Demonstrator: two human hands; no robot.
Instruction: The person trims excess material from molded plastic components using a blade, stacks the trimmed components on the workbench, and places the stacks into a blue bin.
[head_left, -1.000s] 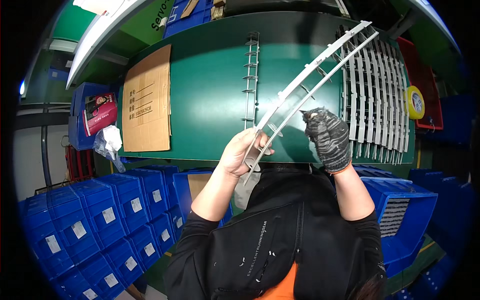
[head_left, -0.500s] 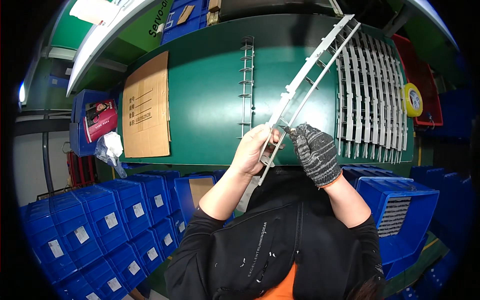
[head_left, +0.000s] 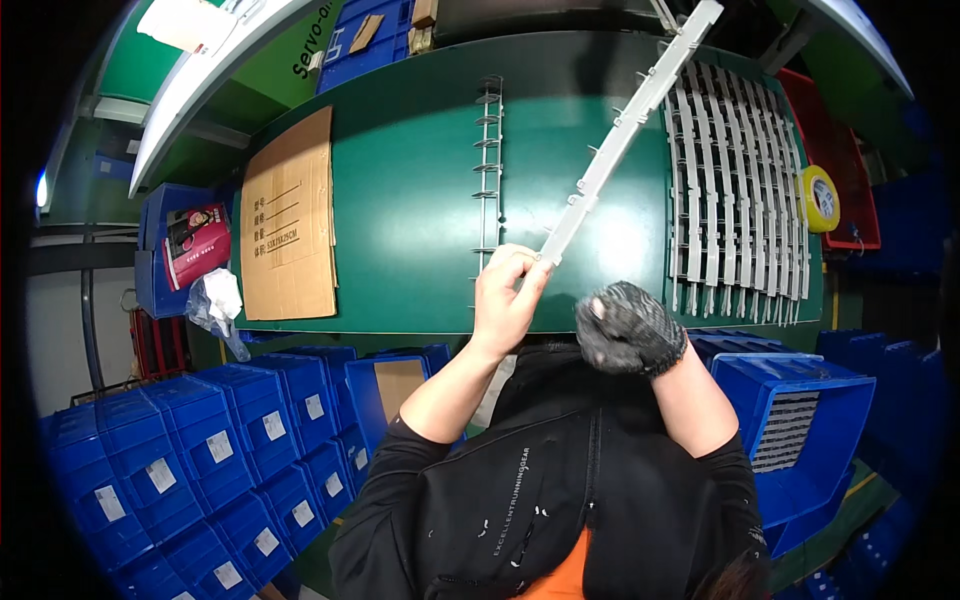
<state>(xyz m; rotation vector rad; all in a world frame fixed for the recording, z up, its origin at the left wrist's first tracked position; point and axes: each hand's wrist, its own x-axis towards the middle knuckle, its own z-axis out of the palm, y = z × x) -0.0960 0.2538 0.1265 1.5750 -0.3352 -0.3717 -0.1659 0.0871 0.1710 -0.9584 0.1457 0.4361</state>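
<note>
My bare left hand [head_left: 507,305] grips the lower end of a long, light grey slotted strip [head_left: 624,140]. The strip slants up and away to the right above the table, its flat side showing and small tabs along its edges. My right hand [head_left: 628,330], in a dark striped knit glove with bare fingertips, is curled near the table's front edge, apart from the strip. Whatever its fingers hold, if anything, is hidden. A ladder-like grey strip with crosspieces [head_left: 486,168] lies lengthwise on the green table [head_left: 410,200], left of the held one.
Rows of similar grey strips [head_left: 737,190] lie at the right, beside a yellow tape roll [head_left: 820,199] and a red bin [head_left: 845,160]. Flat cardboard [head_left: 290,220] covers the table's left end. Blue crates [head_left: 215,440] stack lower left; an open blue crate [head_left: 825,430] stands lower right.
The held strip has turned from showing its open, two-railed side to its flat side. My right hand has come off it and moved slightly down, toward me.
</note>
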